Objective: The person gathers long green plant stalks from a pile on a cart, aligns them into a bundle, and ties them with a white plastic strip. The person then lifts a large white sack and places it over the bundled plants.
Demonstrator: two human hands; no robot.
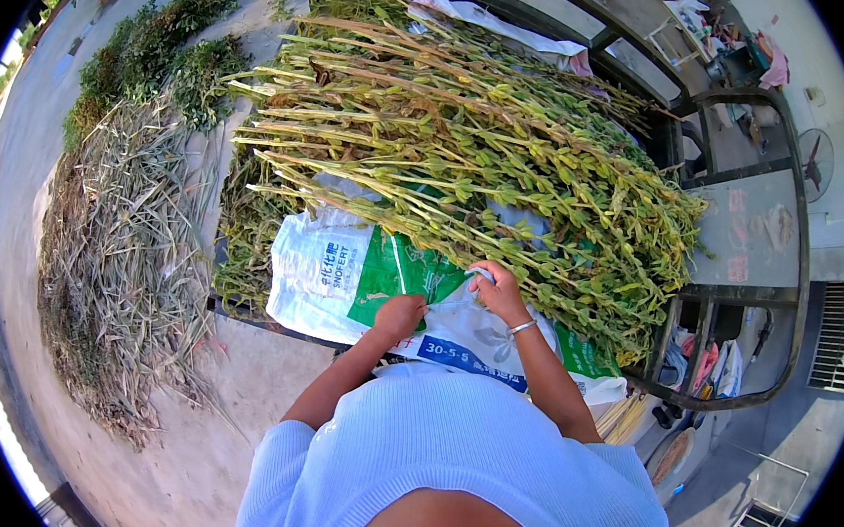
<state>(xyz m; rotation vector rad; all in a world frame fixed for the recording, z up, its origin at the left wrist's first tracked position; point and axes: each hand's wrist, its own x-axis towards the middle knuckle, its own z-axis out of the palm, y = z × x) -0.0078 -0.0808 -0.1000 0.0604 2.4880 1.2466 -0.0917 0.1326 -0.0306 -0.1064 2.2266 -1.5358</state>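
A large heap of cut green pod-bearing stalks (471,131) lies in front of me, with the bare stem ends toward the left. Along its near edge is spread a printed white and green woven sack (316,272). My left hand (401,317) is closed in a fist low over the green part of the sack. A thin white cord (401,265) runs up from that fist, and another pale length stretches toward the right. My right hand (500,291), with a bracelet at the wrist, pinches a whitish strip at the stalks' near edge. The fingers partly hide what each hand grips.
The heap rests on a dark metal-framed cart bed, whose rail (794,264) rises at the right. Dry stalks (131,276) and leafy green plants (154,67) lie on the concrete to the left. A standing fan (817,163) and household clutter are farther right.
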